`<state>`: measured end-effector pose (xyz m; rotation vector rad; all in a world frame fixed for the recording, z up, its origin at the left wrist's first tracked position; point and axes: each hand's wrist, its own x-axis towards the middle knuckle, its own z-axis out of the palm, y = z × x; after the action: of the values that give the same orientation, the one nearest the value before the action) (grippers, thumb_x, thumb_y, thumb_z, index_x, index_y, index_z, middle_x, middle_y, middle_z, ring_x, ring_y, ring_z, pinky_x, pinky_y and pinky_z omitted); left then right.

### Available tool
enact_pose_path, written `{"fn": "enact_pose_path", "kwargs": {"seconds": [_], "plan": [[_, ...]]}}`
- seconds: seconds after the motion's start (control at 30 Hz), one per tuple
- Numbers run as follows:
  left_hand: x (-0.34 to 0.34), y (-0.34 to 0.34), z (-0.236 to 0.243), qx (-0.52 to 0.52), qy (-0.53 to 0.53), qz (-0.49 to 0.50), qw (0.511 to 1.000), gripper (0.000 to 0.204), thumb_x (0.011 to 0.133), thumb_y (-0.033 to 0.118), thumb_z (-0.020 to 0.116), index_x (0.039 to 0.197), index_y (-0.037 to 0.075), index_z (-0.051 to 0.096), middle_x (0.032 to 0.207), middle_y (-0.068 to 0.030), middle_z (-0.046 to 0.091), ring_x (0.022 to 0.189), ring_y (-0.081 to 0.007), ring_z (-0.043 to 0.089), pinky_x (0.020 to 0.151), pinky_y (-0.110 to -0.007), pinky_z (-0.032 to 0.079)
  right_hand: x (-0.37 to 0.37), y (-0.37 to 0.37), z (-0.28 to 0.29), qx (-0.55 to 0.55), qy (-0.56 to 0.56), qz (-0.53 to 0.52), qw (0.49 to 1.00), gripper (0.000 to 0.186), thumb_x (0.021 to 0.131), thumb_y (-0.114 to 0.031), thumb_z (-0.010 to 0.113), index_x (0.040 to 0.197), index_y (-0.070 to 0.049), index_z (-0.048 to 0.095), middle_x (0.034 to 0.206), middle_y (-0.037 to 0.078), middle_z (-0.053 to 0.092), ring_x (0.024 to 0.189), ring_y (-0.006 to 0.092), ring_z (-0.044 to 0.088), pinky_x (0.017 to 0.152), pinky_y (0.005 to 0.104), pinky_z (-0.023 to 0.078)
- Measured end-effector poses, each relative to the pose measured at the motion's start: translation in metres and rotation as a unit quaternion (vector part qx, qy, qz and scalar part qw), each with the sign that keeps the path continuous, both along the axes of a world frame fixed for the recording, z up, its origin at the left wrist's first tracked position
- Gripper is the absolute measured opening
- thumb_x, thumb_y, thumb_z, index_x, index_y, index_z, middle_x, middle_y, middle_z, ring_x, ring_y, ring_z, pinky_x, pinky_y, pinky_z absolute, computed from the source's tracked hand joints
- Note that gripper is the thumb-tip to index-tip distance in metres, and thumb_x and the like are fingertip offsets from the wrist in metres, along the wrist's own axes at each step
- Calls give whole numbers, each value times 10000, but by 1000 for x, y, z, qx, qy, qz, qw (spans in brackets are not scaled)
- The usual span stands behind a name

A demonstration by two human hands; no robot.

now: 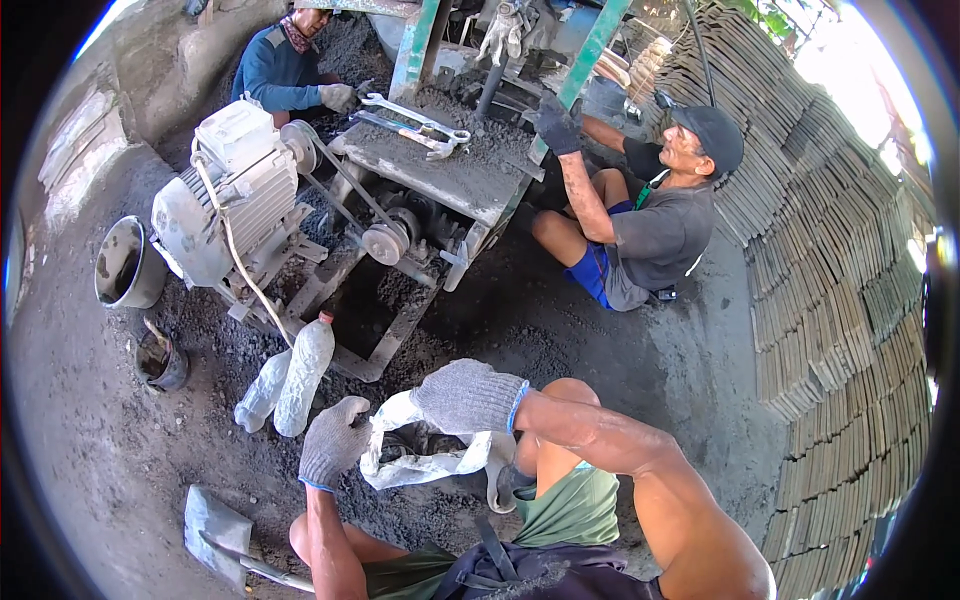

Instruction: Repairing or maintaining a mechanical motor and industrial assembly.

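Observation:
My left hand (335, 442) and my right hand (470, 396) are in grey knitted gloves, in front of my knees. Between them hangs a limp white strip (425, 468), bent into a loop with one end dangling near my right knee. Whether it is cloth or plastic I cannot tell. The fingers of my right hand are closed on its upper part, and my left fingers pinch its left side. Just beyond my left hand, two dusty plastic bottles (305, 376) lean together, one with a red cap.
Ahead stands a machine frame (430, 180) with an electric motor (235, 205), belt and pulleys (388, 238); wrenches (418, 120) lie on top. One person (665, 205) sits right, another (280, 75) works far left. Buckets (130, 265), a shovel (217, 535) and stacked tiles (830, 300) surround us.

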<state>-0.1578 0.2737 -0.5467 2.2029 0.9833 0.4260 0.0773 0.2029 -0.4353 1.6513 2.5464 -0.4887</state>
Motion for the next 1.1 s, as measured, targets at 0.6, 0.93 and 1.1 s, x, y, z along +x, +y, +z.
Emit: {"fn": "enact_pose_path", "kwargs": {"seconds": [0.6,0.93,1.1], "plan": [[-5,-10,2,-52,83,30,995,622,762,289,717,1311,70,523,1058,-247,662,1009,-425,637,859,-491,514,-6,2,9,-30,-2,-1,1000,167,757,-169,631,806,-33,714,744,194,688,708,368,694,610,484,548],[5,0,34,-76,23,113,990,433,850,325,702,1172,51,605,816,-207,671,799,-396,670,692,-514,504,8,4,3,-11,-35,11,999,199,869,-207,568,909,-50,684,741,169,671,700,352,686,588,476,532],[-2,-19,20,71,66,39,995,746,748,480,761,1298,48,502,949,-181,695,891,-395,678,763,-485,539,7,3,-5,-3,-42,14,999,215,896,-239,559,954,-69,677,792,157,665,736,335,686,612,471,535]]}}
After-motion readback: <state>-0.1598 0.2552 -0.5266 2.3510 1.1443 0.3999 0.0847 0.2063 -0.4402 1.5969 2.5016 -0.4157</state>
